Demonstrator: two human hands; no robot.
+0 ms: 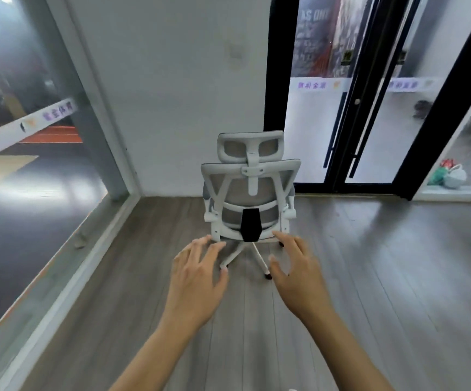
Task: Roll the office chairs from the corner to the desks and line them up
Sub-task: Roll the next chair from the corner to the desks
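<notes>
One white-framed office chair (250, 190) with grey mesh back and headrest stands in the room's corner, its back turned toward me, on a white star base with dark castors. My left hand (197, 280) and my right hand (296, 275) are stretched out in front of me with fingers spread and straight, held in the air short of the chair's lower back. Neither hand holds anything. The chair's seat is hidden behind its backrest.
Grey wood-look floor (369, 277) extends to the right and toward me. A white wall (172, 94) lies behind the chair, a glass wall with white sill (68, 249) on the left, and black-framed glass doors (361, 122) on the right. Bags (448, 174) sit outside the doors.
</notes>
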